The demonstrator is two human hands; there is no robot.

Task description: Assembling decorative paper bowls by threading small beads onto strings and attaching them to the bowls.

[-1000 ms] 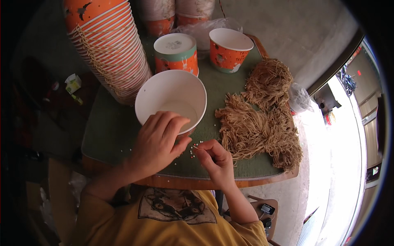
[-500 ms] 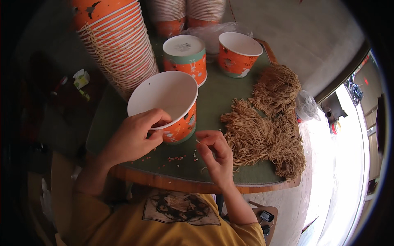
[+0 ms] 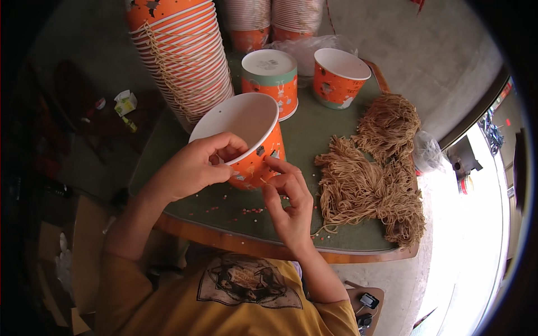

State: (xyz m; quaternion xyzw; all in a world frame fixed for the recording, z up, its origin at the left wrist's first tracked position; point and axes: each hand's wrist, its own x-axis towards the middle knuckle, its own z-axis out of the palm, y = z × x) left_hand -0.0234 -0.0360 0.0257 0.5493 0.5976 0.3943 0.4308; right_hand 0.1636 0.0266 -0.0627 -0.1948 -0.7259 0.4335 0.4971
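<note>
An orange paper bucket (image 3: 238, 120) with a white inside stands tilted at the table's near side, its mouth leaning toward the left. My left hand (image 3: 193, 167) grips its near rim, fingers inside and thumb outside. Close to the bucket's printed side is my right hand (image 3: 288, 206), thumb and fingers pinched on the pale end of a thin cord (image 3: 264, 180). Most of that cord is hidden. Small red and white dots (image 3: 252, 211) lie scattered below the bucket. A bundle of tan cords (image 3: 361, 190) lies to the right of my right hand.
A tall stack of buckets (image 3: 188, 61) strung with cords rises at the left. Behind stand an upturned bucket (image 3: 270, 84), an upright bucket (image 3: 339, 78), a clear plastic bag (image 3: 314, 47) and two more stacks (image 3: 249, 25). The green tabletop (image 3: 305, 134) has a wooden edge.
My right hand has come up against the bucket's side with the cord end. The left hand keeps its hold on the rim. The view has shifted slightly.
</note>
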